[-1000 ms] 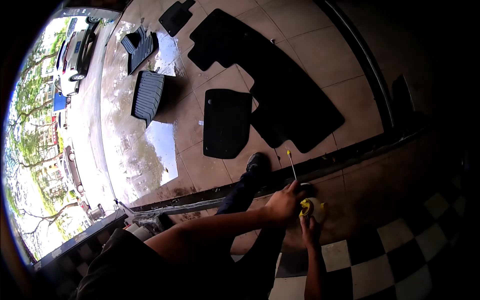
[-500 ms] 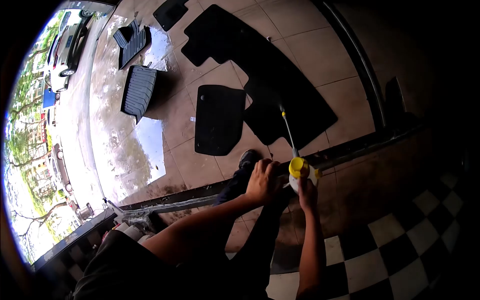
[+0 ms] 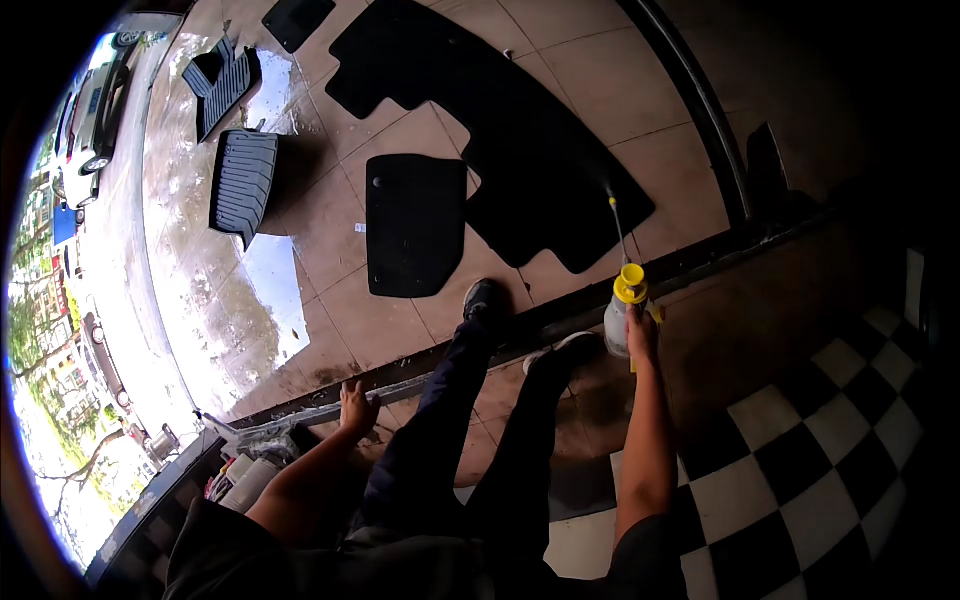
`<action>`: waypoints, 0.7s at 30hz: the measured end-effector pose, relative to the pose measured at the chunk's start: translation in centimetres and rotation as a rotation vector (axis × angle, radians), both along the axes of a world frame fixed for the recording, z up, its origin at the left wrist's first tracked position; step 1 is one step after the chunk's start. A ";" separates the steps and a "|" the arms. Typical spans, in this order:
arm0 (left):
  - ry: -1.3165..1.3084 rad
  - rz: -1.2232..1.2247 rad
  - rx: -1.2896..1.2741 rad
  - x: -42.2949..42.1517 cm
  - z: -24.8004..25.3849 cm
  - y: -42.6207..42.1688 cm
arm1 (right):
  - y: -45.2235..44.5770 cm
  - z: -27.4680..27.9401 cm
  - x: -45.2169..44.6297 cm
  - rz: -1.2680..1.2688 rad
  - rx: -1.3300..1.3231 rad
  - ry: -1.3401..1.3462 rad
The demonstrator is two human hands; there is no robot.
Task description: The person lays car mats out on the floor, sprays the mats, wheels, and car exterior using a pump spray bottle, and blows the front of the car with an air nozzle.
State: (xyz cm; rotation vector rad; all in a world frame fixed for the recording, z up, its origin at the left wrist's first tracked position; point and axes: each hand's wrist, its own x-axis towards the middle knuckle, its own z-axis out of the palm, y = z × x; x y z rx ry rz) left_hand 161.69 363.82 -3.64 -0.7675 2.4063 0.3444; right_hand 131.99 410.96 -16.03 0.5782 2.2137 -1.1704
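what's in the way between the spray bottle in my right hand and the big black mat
Nothing visible blocks it. The right hand holds the spray bottle, and its wand overlaps the big black mat in view; only the dark floor strip lies between, low down.

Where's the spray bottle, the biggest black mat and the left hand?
Spray bottle (image 3: 616, 325): head view, on its whitish body.
Biggest black mat (image 3: 515, 135): head view, near the middle of its surface.
Left hand (image 3: 357, 409): head view, on the middle of the hand.
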 end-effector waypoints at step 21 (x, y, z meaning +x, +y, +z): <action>0.120 0.433 0.141 3.7 1.9 1.8 | -2.9 4.7 9.4 0.379 0.193 -0.135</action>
